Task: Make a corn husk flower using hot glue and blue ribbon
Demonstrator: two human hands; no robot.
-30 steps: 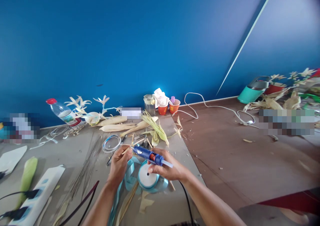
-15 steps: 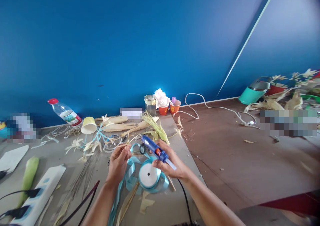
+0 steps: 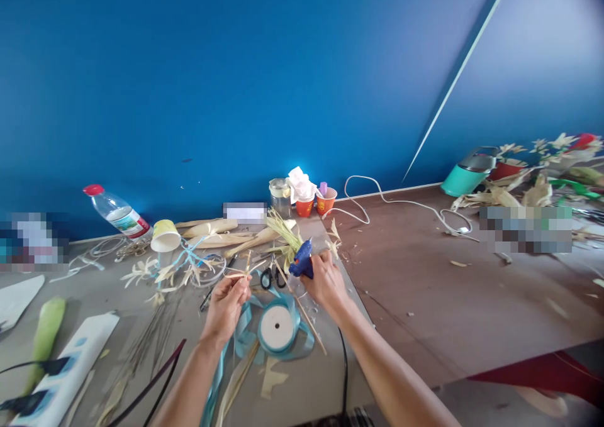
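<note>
My left hand (image 3: 226, 307) pinches a small pale corn husk flower (image 3: 248, 265), its thin strips sticking out past the fingertips. My right hand (image 3: 329, 283) is closed around a blue hot glue gun (image 3: 301, 261), apart from the flower and over the right side of the grey work surface. Between my forearms lies a spool of light blue ribbon (image 3: 277, 327), with loose ribbon looped around it. Black-handled scissors (image 3: 267, 280) rest just beyond the spool. A thin stick (image 3: 309, 319) lies slanted to its right.
Dried corn husks (image 3: 217, 241) and finished husk flowers (image 3: 141, 270) spread behind my left hand. A plastic bottle (image 3: 123, 218) leans at the wall near a yellow cup (image 3: 165, 236). A white power strip (image 3: 78, 364) lies at left. Red cups (image 3: 326, 203) stand at the back.
My right hand has turned the glue gun and moved it to the right and slightly up, away from the flower. My left hand keeps its pinch in nearly the same place.
</note>
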